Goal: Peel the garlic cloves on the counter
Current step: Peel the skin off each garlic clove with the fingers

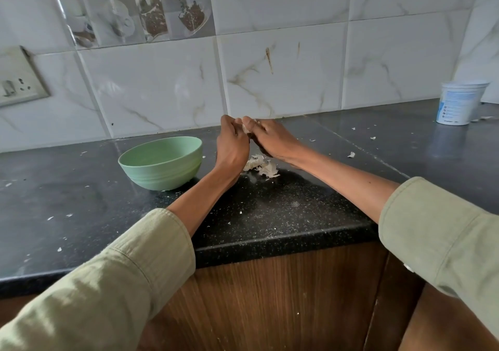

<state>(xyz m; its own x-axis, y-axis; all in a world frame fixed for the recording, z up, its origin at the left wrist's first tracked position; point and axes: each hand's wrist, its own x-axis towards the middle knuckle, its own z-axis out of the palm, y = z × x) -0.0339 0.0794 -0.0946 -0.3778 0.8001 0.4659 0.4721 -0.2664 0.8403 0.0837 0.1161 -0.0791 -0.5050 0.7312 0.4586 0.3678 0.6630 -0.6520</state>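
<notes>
Black counter [270, 215]; green bowl [162, 163] beside hands; both pinch garlic clove [246, 127]

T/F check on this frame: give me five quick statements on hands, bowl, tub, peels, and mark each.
1. Both hands work a garlic clove together above the counter. True: the left hand and the right hand pinch it between them.
2. The green bowl sits right of the hands. False: it sits to their left.
3. A pile of peels lies on the counter under the hands. True.
4. The white tub stands inside the bowl. False: it stands far right by the wall.
5. The bowl lies tipped on its side. False: it stands upright.
</notes>
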